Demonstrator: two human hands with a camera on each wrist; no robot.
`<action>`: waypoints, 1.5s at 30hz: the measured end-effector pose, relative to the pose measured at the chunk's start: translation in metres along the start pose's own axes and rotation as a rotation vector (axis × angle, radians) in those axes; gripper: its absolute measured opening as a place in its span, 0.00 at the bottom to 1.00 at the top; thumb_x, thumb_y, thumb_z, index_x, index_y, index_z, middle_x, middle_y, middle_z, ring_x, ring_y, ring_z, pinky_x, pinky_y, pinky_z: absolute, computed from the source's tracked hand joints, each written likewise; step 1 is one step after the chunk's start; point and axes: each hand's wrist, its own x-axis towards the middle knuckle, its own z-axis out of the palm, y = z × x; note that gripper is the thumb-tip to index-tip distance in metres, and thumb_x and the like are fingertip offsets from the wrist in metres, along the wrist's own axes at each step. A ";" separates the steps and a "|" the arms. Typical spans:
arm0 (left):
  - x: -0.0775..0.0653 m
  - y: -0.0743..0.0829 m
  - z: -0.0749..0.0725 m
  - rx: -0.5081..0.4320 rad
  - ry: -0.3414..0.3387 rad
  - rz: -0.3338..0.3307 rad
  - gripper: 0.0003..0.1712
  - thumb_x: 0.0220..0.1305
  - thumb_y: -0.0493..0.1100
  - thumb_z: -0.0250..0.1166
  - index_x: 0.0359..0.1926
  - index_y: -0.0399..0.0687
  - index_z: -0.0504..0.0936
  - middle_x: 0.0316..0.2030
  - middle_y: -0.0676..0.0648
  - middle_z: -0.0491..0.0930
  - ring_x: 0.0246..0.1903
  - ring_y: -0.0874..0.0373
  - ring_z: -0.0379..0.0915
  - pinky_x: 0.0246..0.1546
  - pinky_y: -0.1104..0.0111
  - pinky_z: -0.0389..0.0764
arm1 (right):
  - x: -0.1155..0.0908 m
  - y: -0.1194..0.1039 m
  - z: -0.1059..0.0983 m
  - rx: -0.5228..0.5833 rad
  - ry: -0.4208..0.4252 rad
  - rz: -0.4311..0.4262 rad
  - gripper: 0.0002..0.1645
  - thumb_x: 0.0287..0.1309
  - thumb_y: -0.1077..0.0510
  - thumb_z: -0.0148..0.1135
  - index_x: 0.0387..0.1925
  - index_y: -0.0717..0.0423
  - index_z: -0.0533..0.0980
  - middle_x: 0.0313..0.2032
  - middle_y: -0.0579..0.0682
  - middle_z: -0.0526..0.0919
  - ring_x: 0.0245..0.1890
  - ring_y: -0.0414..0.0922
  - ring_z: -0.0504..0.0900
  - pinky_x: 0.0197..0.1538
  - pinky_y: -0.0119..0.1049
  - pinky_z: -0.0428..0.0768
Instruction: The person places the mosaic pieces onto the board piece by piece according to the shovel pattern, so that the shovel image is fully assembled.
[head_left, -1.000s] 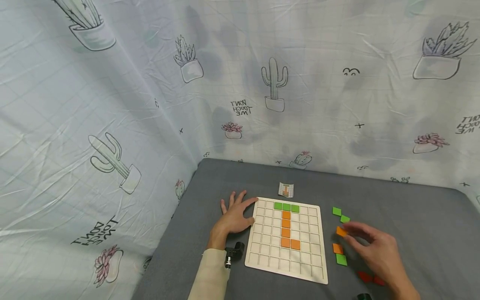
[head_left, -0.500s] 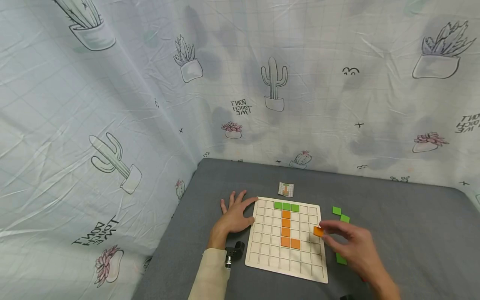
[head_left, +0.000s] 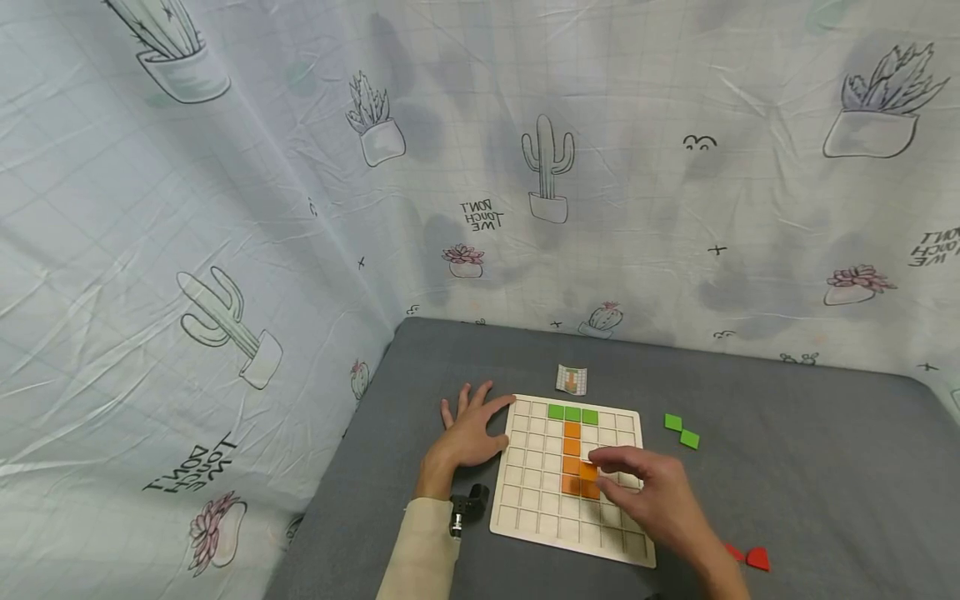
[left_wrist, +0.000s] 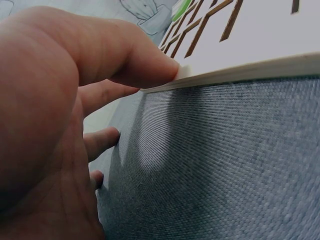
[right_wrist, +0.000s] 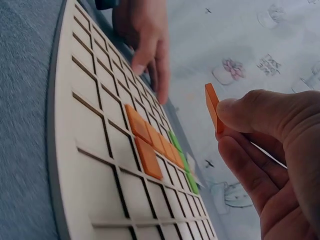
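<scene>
A pale wooden grid board point(head_left: 525, 500) lies on the grey table. Green tiles point(head_left: 573, 414) form a short row near its far edge, and below them runs a column of orange tiles point(head_left: 572, 445), with another orange tile beside the column's near end. My right hand point(head_left: 652, 492) pinches an orange square tile point(right_wrist: 212, 107) between thumb and fingers, above the board and tilted on edge in the right wrist view. My left hand point(head_left: 468, 437) lies at the board's left side, fingers spread, with thumb point(left_wrist: 160, 70) and index finger touching the board's edge.
A small printed card point(head_left: 572, 379) lies beyond the board. Two loose green tiles point(head_left: 681, 431) are to the right, and red pieces point(head_left: 757, 558) lie nearer the front. A cactus-print curtain point(head_left: 637, 208) hangs behind the table.
My right hand has carried the orange tile leftward from the loose tiles to above the board. The red pieces have come back into sight. My left hand has stayed put.
</scene>
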 end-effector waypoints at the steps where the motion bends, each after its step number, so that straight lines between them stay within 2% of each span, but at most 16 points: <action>1: 0.000 0.000 0.000 -0.009 0.000 0.000 0.39 0.69 0.41 0.68 0.80 0.57 0.74 0.87 0.37 0.51 0.87 0.29 0.28 0.77 0.24 0.20 | 0.001 0.000 0.002 0.005 -0.002 -0.003 0.24 0.51 0.73 0.82 0.49 0.50 0.91 0.45 0.41 0.94 0.42 0.38 0.93 0.49 0.28 0.90; 6: 0.000 0.000 0.000 -0.014 0.003 0.002 0.39 0.69 0.40 0.68 0.80 0.56 0.74 0.87 0.36 0.51 0.87 0.28 0.28 0.77 0.25 0.18 | 0.003 -0.003 0.012 0.032 -0.042 0.022 0.23 0.54 0.71 0.82 0.50 0.50 0.91 0.46 0.40 0.94 0.43 0.38 0.93 0.47 0.43 0.94; 11: 0.000 0.000 0.000 0.013 -0.003 -0.009 0.39 0.70 0.41 0.69 0.81 0.58 0.74 0.88 0.38 0.51 0.88 0.30 0.29 0.78 0.24 0.21 | 0.003 -0.001 0.025 0.037 -0.094 0.085 0.22 0.55 0.69 0.82 0.51 0.47 0.91 0.48 0.37 0.93 0.44 0.36 0.92 0.49 0.40 0.93; 17: 0.001 -0.001 0.001 0.027 -0.009 -0.016 0.39 0.70 0.42 0.70 0.81 0.60 0.74 0.88 0.39 0.51 0.88 0.31 0.30 0.78 0.24 0.22 | 0.005 0.003 0.039 -0.028 -0.162 0.121 0.20 0.58 0.65 0.82 0.51 0.46 0.91 0.48 0.35 0.93 0.47 0.34 0.90 0.53 0.38 0.91; 20: 0.001 -0.002 0.001 0.030 -0.007 -0.016 0.39 0.70 0.42 0.70 0.81 0.60 0.74 0.88 0.39 0.51 0.88 0.30 0.30 0.78 0.23 0.22 | 0.006 0.004 0.044 -0.047 -0.169 0.091 0.20 0.58 0.65 0.82 0.51 0.47 0.91 0.47 0.35 0.93 0.47 0.35 0.89 0.54 0.36 0.91; 26: 0.001 -0.001 0.000 0.022 -0.001 -0.011 0.39 0.69 0.42 0.70 0.80 0.60 0.74 0.88 0.39 0.51 0.88 0.30 0.30 0.77 0.23 0.21 | 0.008 0.005 0.051 -0.049 -0.130 -0.045 0.20 0.54 0.68 0.82 0.49 0.52 0.91 0.45 0.41 0.94 0.45 0.40 0.91 0.50 0.33 0.90; 30: 0.000 0.000 0.000 0.019 -0.003 -0.011 0.39 0.70 0.42 0.70 0.81 0.60 0.74 0.88 0.39 0.51 0.88 0.30 0.30 0.77 0.23 0.22 | 0.009 0.006 0.053 -0.074 -0.130 -0.077 0.20 0.53 0.69 0.82 0.48 0.52 0.90 0.45 0.42 0.94 0.43 0.39 0.90 0.47 0.31 0.90; 40: 0.002 -0.002 0.000 0.025 0.007 -0.008 0.40 0.68 0.41 0.70 0.80 0.59 0.74 0.88 0.39 0.51 0.88 0.30 0.31 0.77 0.23 0.22 | 0.012 0.000 0.055 -0.113 -0.234 0.008 0.19 0.59 0.66 0.81 0.50 0.48 0.90 0.47 0.39 0.92 0.47 0.36 0.88 0.52 0.36 0.90; 45: 0.001 -0.001 0.001 0.033 0.001 -0.015 0.39 0.69 0.42 0.69 0.80 0.60 0.74 0.88 0.39 0.51 0.88 0.30 0.30 0.78 0.23 0.23 | 0.014 -0.003 0.054 -0.124 -0.257 0.033 0.19 0.59 0.65 0.81 0.51 0.48 0.90 0.48 0.38 0.92 0.47 0.36 0.88 0.54 0.38 0.90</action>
